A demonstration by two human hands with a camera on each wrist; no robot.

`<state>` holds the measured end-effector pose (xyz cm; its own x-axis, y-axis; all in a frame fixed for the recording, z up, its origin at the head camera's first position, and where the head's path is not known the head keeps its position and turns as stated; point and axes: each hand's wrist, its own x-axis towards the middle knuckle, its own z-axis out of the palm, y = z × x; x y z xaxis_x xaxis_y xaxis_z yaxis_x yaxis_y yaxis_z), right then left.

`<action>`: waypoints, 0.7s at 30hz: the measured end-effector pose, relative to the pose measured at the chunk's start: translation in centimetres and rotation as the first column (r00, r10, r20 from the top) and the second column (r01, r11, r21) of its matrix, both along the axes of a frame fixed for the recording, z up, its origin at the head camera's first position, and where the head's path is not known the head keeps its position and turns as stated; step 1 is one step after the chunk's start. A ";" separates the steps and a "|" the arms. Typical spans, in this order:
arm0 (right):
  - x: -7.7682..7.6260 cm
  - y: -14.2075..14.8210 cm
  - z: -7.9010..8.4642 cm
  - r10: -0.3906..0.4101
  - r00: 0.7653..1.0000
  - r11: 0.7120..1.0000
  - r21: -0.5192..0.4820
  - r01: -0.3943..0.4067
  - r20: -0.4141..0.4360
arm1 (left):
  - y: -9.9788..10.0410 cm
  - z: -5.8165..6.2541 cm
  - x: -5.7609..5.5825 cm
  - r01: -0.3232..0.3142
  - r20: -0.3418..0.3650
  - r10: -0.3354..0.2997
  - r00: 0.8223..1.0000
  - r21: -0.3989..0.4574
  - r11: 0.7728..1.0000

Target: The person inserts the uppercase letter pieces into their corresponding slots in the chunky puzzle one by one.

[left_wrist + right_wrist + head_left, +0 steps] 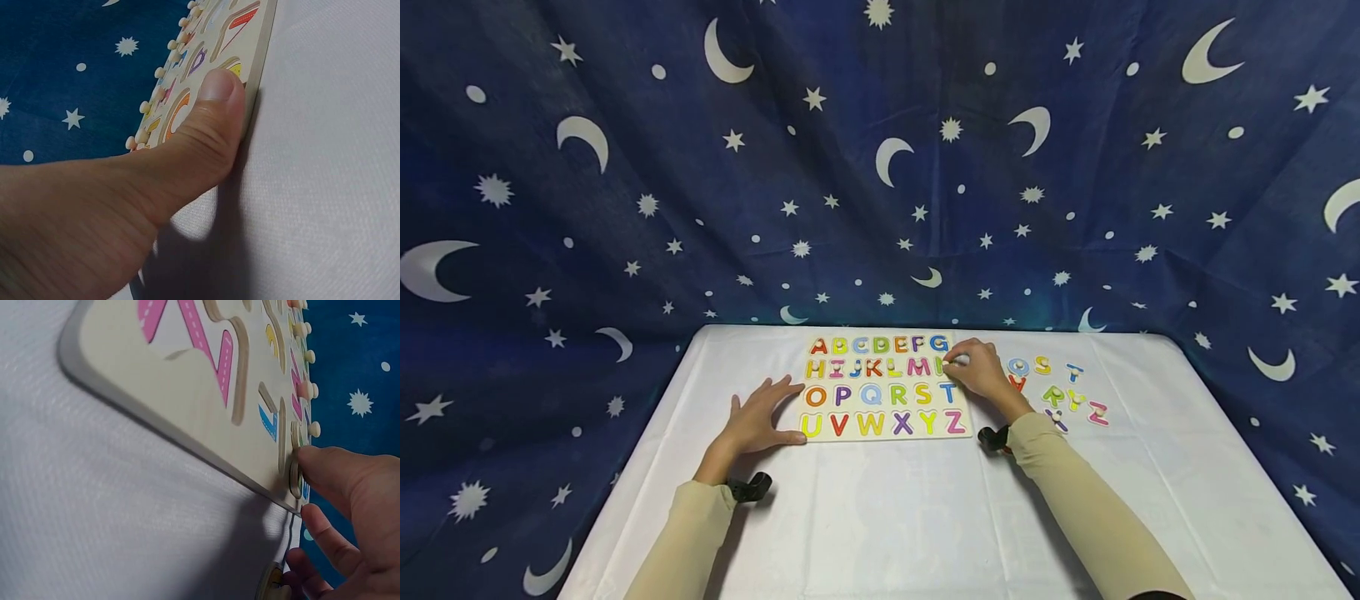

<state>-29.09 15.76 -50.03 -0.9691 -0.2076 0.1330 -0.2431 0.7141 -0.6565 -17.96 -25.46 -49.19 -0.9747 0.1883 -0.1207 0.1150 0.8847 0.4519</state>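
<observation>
A wooden alphabet board lies flat on the table. Knobbed letters fill its upper two rows, while the lower rows show printed recesses without knobs. My left hand rests spread at the board's left side, its thumb touching the edge near the U recess. At the right end of the second row, my right hand pinches a green letter N piece between thumb and fingers. In the right wrist view this piece stands over the board near the blue T recess; the fingers partly cover it.
Several loose knobbed letters lie right of the board, among them an S, a T, an R and a Z. Something red shows partly beneath the right wrist. A dark blue curtain hangs behind the white-covered table.
</observation>
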 end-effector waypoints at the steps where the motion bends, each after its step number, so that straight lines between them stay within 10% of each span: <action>1: 0.0 0.0 0.0 0.002 1.000 1.000 0.006 -0.002 -0.005 | 0.0 0.0 0.0 0.000 -0.002 0.000 1.000 0.000 1.000; 21: -0.2 0.3 -0.3 0.008 1.000 1.000 -0.012 -0.008 -0.021 | -0.1 -0.1 0.0 0.005 -0.006 -0.005 1.000 -0.005 1.000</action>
